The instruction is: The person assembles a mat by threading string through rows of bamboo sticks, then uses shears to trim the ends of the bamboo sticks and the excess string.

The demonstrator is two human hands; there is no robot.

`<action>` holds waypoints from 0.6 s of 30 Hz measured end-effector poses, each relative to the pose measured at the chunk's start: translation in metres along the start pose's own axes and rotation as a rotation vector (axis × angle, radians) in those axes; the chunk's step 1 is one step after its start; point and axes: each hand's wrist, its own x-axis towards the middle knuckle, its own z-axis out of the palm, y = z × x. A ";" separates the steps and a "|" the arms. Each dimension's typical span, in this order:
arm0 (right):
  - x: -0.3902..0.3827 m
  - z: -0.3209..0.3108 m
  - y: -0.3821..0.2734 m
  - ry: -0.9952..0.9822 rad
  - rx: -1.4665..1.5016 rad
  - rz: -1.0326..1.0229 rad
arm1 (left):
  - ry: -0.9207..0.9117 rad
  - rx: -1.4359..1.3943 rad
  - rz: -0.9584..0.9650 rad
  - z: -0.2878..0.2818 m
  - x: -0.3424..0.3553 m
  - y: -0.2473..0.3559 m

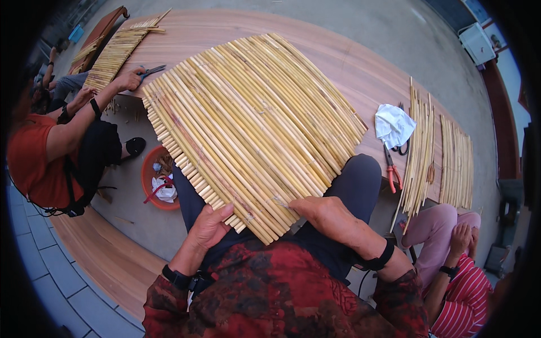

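A large mat of tied bamboo canes [253,118] spans my lap and the table [360,67], its near edge uneven. My left hand [209,228] grips that edge at lower left, thumb on top and the other fingers largely hidden underneath. At the near right edge, my right hand [332,219] is closed, fingertips pressed where a thin pale strand, perhaps wire, shows on the canes; what exactly it pinches is too small to tell. Red-handled pliers [393,174], dark scissors and a crumpled white cloth [394,121] lie on the table to the right.
Loose canes [417,141] and a smaller mat [456,163] lie at right. A co-worker in orange [42,152] holds blue scissors [151,71] at left, near another mat [110,53]. Another person [462,298] sits lower right. An orange basin [147,174] stands left of my legs.
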 end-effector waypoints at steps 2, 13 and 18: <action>-0.002 -0.002 0.002 -0.008 -0.006 0.009 | -0.004 -0.008 -0.009 0.000 0.000 0.000; -0.007 -0.039 -0.003 0.256 0.152 0.368 | -0.021 -0.040 0.086 0.007 -0.005 0.004; -0.005 -0.039 0.000 0.423 0.189 0.404 | 0.011 0.042 0.001 0.003 -0.012 0.007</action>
